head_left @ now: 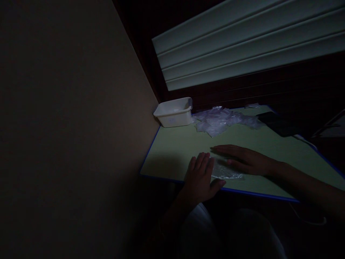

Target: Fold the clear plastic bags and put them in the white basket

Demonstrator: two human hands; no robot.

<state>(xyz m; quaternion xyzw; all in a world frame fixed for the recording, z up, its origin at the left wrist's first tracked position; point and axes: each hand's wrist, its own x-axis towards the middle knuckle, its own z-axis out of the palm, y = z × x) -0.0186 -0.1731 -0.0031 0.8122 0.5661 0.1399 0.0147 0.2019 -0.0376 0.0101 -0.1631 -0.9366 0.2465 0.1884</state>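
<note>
The room is very dim, its corners sinking almost to black. A plain brownish wall (81,108) fills the left side, its surface showing no clear pattern. It meets a dark frame (242,80) along a slanting line that runs down toward the table. Set in that frame is a pale, grey-green slatted panel (229,46), its broad bands rising toward the right; whether it belongs to a door or a window cannot be told. The table (175,142) stands beside the wall, with a light yellowish-green top, blue edging (256,194) and a soft shadow across its near left part. The space beneath is too dark to show the floor.
</note>
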